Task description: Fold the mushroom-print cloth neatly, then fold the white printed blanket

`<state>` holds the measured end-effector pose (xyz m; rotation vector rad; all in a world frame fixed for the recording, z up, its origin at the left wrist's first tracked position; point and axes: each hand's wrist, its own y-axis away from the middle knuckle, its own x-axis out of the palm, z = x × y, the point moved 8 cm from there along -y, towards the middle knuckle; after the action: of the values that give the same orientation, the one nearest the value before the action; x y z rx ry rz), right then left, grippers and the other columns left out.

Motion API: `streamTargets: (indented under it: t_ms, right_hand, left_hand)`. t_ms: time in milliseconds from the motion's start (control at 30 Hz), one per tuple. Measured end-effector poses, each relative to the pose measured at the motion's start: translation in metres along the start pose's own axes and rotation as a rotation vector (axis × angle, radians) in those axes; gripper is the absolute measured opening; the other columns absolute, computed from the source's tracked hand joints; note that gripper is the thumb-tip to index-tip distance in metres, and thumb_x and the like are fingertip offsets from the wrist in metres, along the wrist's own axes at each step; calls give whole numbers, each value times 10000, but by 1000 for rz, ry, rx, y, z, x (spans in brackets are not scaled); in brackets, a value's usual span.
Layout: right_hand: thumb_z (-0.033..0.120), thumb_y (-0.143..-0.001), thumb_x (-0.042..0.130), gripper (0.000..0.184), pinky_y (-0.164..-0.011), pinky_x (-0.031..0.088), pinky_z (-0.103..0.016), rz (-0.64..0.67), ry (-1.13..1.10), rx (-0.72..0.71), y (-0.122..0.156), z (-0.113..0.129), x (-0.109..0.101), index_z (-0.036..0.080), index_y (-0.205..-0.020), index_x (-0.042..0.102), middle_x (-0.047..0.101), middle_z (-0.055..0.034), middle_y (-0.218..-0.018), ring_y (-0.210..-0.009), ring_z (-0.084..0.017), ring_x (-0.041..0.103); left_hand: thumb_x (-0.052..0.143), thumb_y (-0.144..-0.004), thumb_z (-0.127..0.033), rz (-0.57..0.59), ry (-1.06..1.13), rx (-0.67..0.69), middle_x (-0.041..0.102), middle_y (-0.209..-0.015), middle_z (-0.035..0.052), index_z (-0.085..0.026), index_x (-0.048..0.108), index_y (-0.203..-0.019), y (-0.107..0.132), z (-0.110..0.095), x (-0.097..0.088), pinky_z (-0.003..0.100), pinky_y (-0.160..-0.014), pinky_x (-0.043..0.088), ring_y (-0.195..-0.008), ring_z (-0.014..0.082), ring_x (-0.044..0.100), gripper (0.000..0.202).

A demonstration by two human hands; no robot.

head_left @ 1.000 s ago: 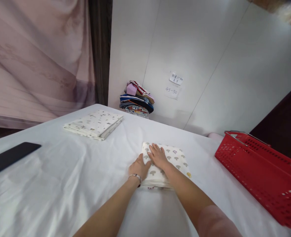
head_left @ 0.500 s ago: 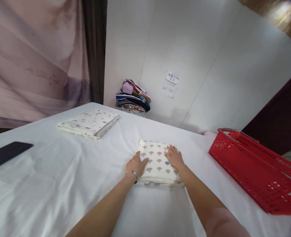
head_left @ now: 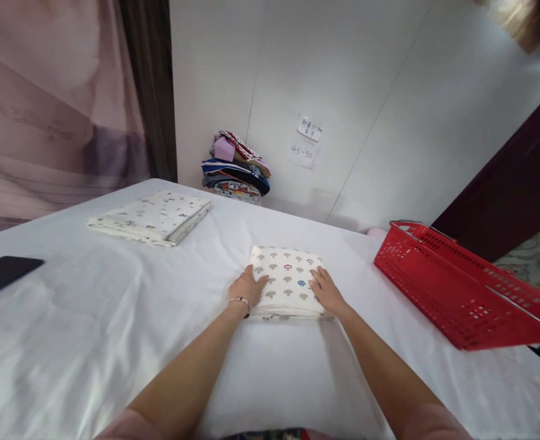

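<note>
A folded white cloth with grey mushroom prints, plus a few red, blue and purple ones, lies in front of me on the white-covered table. My left hand, with a bracelet at the wrist, rests against its left edge, thumb on top and fingers extended. On the opposite side, my right hand lies with loosely spread fingers over the cloth's right edge. Both hands touch the cloth, which stays flat on the table. Another folded white cloth with small dark prints lies farther off to the left.
A red perforated basket with metal handles stands at the right. Near the left edge lies a dark flat object. Behind the table a pile of folded fabrics rises against the white wall, which carries handwritten paper notes.
The view has shifted, so the scene sits higher and slightly left. My right hand has slid back from the cloth's top toward its right edge; my left hand keeps its place.
</note>
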<state>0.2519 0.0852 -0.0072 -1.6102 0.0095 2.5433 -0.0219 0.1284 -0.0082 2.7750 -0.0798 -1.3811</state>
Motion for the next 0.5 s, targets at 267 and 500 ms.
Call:
streamTargets:
  t_ms: [267, 500]
  right_hand:
    - [447, -847, 405, 474, -1088, 212, -417, -136, -245, 8, 47, -10, -10, 222, -1256, 486, 269, -46, -1435, -1318, -212, 236]
    - [356, -871, 418, 300, -1018, 327, -456, -523, -255, -217, 92, -15, -33, 222, -1036, 630, 551, -61, -1207, -1235, -219, 377]
  left_hand:
    - [409, -767, -606, -1, 1, -6, 598, -1131, 132, -207, 391, -1268, 2, -3, -4, 379, -809, 428, -1014, 289, 569, 641]
    - [382, -811, -545, -128, 10, 79, 524, -1218, 137, -171, 375, -1280, 13, -8, -17, 377, -825, 434, -1049, 281, 536, 600]
